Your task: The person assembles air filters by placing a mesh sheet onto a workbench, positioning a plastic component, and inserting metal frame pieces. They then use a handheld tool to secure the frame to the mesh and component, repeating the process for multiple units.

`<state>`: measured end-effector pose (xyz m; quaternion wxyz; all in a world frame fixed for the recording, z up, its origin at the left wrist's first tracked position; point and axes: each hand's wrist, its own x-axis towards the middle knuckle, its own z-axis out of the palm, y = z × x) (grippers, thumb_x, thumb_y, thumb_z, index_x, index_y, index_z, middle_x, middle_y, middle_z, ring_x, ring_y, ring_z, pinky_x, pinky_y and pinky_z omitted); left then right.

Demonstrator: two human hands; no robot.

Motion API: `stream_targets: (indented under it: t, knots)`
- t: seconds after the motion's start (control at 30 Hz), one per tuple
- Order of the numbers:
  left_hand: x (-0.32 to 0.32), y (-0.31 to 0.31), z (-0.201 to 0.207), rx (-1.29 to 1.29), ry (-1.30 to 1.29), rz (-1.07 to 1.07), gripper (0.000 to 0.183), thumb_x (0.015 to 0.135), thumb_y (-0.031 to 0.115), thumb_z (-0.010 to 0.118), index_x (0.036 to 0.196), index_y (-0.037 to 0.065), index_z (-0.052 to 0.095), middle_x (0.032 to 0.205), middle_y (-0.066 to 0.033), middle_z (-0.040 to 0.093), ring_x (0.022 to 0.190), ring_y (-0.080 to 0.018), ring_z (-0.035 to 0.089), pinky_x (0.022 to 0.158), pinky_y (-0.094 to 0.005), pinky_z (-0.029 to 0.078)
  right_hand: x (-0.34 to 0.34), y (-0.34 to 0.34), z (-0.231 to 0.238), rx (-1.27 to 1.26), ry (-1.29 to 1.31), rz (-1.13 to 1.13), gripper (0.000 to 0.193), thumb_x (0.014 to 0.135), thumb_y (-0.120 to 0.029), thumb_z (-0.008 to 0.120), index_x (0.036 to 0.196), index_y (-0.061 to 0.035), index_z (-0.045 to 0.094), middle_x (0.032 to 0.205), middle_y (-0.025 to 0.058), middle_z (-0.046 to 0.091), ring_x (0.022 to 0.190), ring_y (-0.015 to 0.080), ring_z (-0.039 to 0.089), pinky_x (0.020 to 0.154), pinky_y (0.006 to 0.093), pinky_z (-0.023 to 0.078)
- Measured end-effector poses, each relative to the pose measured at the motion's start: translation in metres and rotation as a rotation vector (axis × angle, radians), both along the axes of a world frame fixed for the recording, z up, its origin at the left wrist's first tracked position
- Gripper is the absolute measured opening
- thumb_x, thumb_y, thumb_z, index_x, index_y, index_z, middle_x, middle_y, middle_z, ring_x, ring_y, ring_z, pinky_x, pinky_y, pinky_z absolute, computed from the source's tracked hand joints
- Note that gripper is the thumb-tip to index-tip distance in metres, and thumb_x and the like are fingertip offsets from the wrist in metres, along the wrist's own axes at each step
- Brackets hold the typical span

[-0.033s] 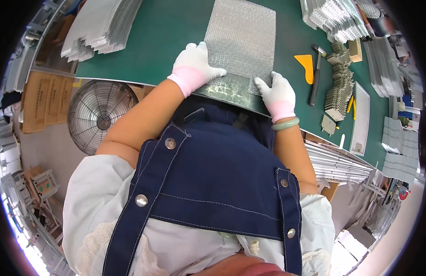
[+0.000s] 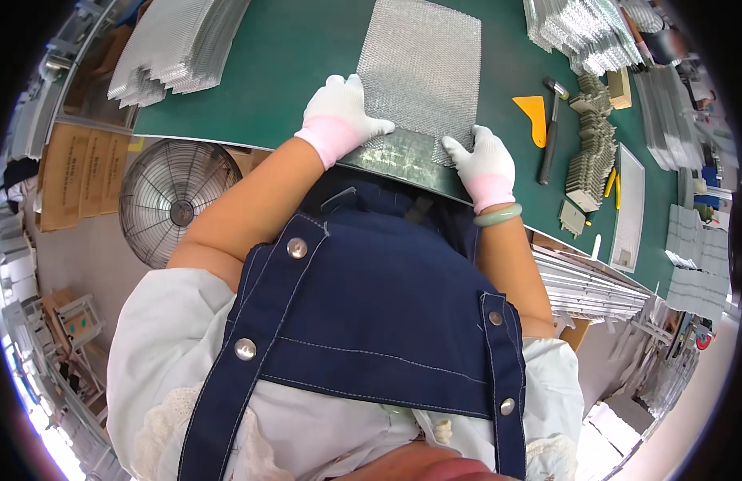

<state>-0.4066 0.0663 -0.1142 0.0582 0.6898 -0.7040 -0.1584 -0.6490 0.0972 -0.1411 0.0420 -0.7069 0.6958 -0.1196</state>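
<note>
A silvery expanded-metal mesh sheet (image 2: 423, 64) lies on the green table in front of me, its near end over a shiny flat metal plate (image 2: 407, 156) at the table edge. Both my hands wear white gloves with pink cuffs. At the mesh's near left edge is my left hand (image 2: 339, 116), fingers stretched forward and thumb pointing across the near end. My right hand (image 2: 485, 164) touches the near right corner, its thumb and fingers spread apart. A green bangle (image 2: 498, 215) circles the right wrist. The undersides of both hands are hidden.
Mesh stacks stand at the far left (image 2: 178, 48) and far right (image 2: 583, 32). Right of my hand lie a yellow scraper (image 2: 533, 120), a hammer (image 2: 552, 132), a row of stacked beige pieces (image 2: 594, 152), yellow-handled pliers (image 2: 616, 188) and a framed mesh panel (image 2: 628, 208). A fan (image 2: 180, 180) stands left.
</note>
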Motion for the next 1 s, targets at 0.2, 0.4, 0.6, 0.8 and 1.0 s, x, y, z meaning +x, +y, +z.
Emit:
stream_targets:
  t: [0.2,0.4,0.6,0.8,1.0]
  knots:
    - [-0.011,0.010,0.019,-0.135,-0.174,0.051,0.070,0.069,0.052,0.080,0.111,0.002,0.057,0.111,-0.0180,0.059,0.105,-0.0323,0.062,0.085,-0.0412,0.053,0.028,0.002,0.028,-0.079,0.263,-0.003,0.037,0.085,-0.043,0.070,0.093,-0.0080,0.060,0.080,0.0126,0.061,0.081,0.0298,0.067,0.068,0.0403,0.055]
    - [0.002,0.056,-0.032,-0.339,0.043,-0.381,0.038,0.085,0.029,0.067,0.109,0.002,0.058,0.102,-0.0130,0.057,0.095,-0.0313,0.059,0.077,-0.0442,0.050,0.022,0.038,-0.001,-0.279,0.131,0.390,0.033,0.081,-0.037,0.071,0.092,-0.0080,0.060,0.082,0.0092,0.057,0.075,0.0289,0.061,0.062,0.0426,0.049]
    - [-0.020,0.079,-0.029,-0.323,-0.119,-0.296,0.057,0.083,0.043,0.067,0.115,-0.003,0.058,0.102,-0.0121,0.056,0.100,-0.0292,0.055,0.086,-0.0424,0.044,0.035,0.050,0.000,-0.174,0.288,0.370,0.065,0.075,-0.059,0.070,0.102,-0.0002,0.062,0.094,0.0139,0.059,0.089,0.0300,0.061,0.073,0.0427,0.049]
    - [0.013,0.070,-0.026,-0.492,0.124,-0.552,0.039,0.080,0.029,0.072,0.104,-0.001,0.065,0.095,-0.0115,0.060,0.087,-0.0302,0.059,0.076,-0.0421,0.046,-0.125,0.041,0.024,-0.529,-0.176,-0.143,0.039,0.082,-0.034,0.072,0.106,-0.0029,0.069,0.113,0.0154,0.068,0.103,0.0338,0.065,0.091,0.0418,0.051]
    - [0.008,0.098,-0.007,-0.555,0.301,-0.598,0.026,0.078,0.024,0.073,0.089,0.002,0.067,0.084,-0.0108,0.062,0.080,-0.0302,0.060,0.072,-0.0425,0.047,-0.246,0.088,-0.028,-0.089,0.054,-0.657,0.081,0.078,-0.067,0.067,0.128,-0.0043,0.062,0.124,0.0172,0.065,0.120,0.0335,0.058,0.102,0.0413,0.045]
